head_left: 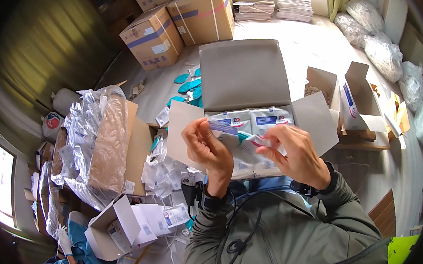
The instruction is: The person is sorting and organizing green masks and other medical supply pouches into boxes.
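Packet [225,128] up, blue and white, held right over the open box [245,75], and I'm watching it on my feed from the head camera. My left hand [207,149] has it by the left side, thumb and forefinger closed in a pinch, the other fingers curled behind. Over to my right hand [294,148]: fingertips nearly together, nipping a small white wrapper [259,141] with a touch of pink. Between the two pinches there's a flash of teal, a teal piece [242,136]; whether it sits inside the packet or just behind its edge, I can't tell from here, nor whether wrapper and packet are joined.

Below them, the box stands with its flaps spread wide, and it's loaded: silvery-white packets [272,118] lying side by side, blue panels facing up. Just left of it, teal pieces [189,86] are scattered across the table [322,46], and nearer me a loose heap of white sachets [161,172] spreads beside a big carton lined with clear plastic [108,144]. A smaller white carton [114,226] lies tipped toward the lower left, a packet showing in its mouth. Close by it, a co-worker's white-gloved hand [64,242]! On the right, an open carton [360,101] with flaps raised; at the back, strapped brown cartons [200,16], paper stacks [294,9] and bulging clear bags [382,57].
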A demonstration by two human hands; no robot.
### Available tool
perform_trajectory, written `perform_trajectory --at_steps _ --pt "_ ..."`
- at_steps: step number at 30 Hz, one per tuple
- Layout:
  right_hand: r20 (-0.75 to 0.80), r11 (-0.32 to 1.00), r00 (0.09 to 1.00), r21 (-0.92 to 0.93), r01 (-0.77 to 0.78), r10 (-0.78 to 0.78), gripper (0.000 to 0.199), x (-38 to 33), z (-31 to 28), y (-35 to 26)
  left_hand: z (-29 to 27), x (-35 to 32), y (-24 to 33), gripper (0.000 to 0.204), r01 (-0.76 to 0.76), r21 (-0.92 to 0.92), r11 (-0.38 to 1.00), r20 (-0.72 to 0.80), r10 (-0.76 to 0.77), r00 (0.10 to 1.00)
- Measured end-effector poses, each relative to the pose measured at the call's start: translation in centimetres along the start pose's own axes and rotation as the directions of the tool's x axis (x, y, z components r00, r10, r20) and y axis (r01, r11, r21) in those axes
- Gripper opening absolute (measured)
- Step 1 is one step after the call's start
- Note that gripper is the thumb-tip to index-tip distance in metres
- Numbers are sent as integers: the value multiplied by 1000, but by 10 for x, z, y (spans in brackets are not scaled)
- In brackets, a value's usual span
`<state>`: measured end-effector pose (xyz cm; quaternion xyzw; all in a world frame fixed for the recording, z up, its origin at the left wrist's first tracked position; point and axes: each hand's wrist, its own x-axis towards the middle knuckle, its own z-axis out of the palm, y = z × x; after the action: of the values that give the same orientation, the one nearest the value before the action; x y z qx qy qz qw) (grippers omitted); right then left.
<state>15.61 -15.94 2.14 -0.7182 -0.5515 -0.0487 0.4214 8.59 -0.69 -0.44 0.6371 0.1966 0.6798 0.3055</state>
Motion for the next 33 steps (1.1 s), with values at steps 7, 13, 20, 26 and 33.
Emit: perform_trajectory --at_steps 7,13,20,26,33 --pt "-167 783 765 -147 605 -622 14 -21 26 -20 2 18 -19 13 215 -8 977 38 -214 976" --pt "-94 916 914 41 400 -395 24 -37 25 -11 -7 26 -29 13 285 -117 951 -19 -289 957" --pt "-61 994 998 105 7 0 21 -4 16 -11 -6 6 7 13 5 84 996 85 -12 996" --pt "-477 996 876 77 -39 71 13 -3 1 2 -7 5 4 14 47 90 995 130 -58 990" --pt "-636 851 650 524 -31 415 23 -12 -38 14 -42 32 -1 12 65 187 980 51 -76 996"
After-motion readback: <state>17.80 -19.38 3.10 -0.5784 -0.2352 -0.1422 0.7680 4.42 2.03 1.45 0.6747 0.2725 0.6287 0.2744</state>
